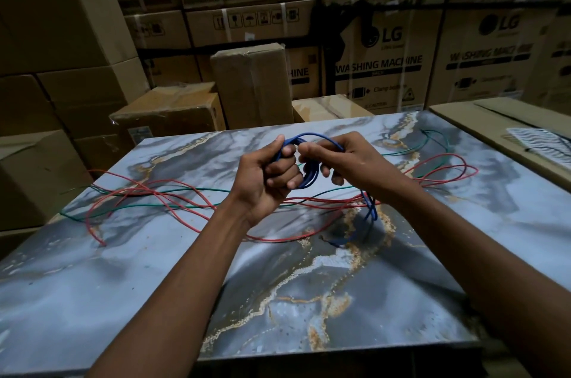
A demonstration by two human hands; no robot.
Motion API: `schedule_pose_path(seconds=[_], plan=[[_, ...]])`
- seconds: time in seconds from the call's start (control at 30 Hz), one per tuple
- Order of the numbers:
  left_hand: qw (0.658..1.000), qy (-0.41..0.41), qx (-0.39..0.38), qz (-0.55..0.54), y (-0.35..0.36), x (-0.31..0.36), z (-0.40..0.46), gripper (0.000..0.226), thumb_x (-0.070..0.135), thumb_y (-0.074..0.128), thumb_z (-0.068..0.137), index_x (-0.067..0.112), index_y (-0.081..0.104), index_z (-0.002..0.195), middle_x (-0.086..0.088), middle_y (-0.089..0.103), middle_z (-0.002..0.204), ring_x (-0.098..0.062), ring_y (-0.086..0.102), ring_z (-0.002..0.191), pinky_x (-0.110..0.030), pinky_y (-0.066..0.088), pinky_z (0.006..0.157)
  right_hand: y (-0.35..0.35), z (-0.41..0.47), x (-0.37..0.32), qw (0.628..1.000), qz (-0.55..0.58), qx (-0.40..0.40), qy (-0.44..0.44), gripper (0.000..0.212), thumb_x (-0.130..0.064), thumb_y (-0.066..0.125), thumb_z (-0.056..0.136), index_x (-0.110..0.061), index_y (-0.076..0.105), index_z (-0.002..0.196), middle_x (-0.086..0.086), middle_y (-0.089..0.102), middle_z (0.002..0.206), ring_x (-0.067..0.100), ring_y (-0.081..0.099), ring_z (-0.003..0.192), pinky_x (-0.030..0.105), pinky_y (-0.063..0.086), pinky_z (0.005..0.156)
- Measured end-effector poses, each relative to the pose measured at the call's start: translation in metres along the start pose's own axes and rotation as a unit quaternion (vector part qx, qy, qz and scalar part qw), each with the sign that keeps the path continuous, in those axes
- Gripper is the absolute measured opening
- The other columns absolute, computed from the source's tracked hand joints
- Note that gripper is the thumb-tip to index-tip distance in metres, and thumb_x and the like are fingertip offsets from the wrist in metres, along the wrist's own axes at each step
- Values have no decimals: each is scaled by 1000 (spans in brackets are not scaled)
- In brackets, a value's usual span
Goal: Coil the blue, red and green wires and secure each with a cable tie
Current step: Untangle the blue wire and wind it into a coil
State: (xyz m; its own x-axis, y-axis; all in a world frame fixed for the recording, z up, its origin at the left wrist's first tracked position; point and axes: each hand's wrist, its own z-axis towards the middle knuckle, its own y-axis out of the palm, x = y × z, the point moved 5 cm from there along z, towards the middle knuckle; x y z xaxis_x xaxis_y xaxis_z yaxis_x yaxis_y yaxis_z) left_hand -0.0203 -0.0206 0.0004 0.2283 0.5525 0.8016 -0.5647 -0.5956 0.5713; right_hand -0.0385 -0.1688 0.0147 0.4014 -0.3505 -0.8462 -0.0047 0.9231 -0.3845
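Note:
Above the middle of the marble-patterned table [123, 285], both hands hold a small coil of blue wire [309, 176]. My left hand [265, 176] grips the coil's left side with curled fingers. My right hand [346, 158] grips its right side, and a loose blue tail hangs down from it to the table near the right forearm. The red wire [148, 192] lies in loose uncoiled loops across the table from left to right. The green wire [185, 190] runs tangled alongside it and loops at the far right. I see no cable tie.
Stacked cardboard boxes [253, 83] wall off the back and left of the table. A flat carton [494, 130] abuts the table's right side, with a white patterned item [537, 142] on it. The table's near edge runs along the bottom of the view.

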Motion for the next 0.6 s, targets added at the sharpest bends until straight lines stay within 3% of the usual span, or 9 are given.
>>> schedule_pose_path(seconds=[0.2,0.4,0.5,0.6], plan=[[998,-47,-46,21,4,-1,1,34,32,37,103,8,52,84,8,25,48,-6,24,38,-23,37,51,-5,-3,-2,997,62,-34,5,26,-21,68,96,3,76,103,24,73,89,13,65,72,22,53,64],[997,-61,-32,39,0,0,1,28,31,42,99,12,47,80,6,12,55,-9,15,41,-23,36,49,-4,-5,-2,998,32,-44,37,29,-33,70,94,-6,78,100,13,77,89,14,66,69,23,52,58],[995,-63,-5,77,-7,0,0,26,30,45,97,12,47,78,6,10,54,-8,14,39,-23,31,48,-11,-7,-5,998,-13,-30,52,27,-42,72,89,-17,79,94,3,74,75,11,56,51,22,41,46],[992,-72,-3,102,-10,4,-2,29,29,46,95,11,51,74,6,10,53,-11,7,43,-25,22,48,-35,-9,-9,997,10,-31,63,17,-30,79,85,-15,76,76,-2,55,53,10,39,45,20,30,41]])
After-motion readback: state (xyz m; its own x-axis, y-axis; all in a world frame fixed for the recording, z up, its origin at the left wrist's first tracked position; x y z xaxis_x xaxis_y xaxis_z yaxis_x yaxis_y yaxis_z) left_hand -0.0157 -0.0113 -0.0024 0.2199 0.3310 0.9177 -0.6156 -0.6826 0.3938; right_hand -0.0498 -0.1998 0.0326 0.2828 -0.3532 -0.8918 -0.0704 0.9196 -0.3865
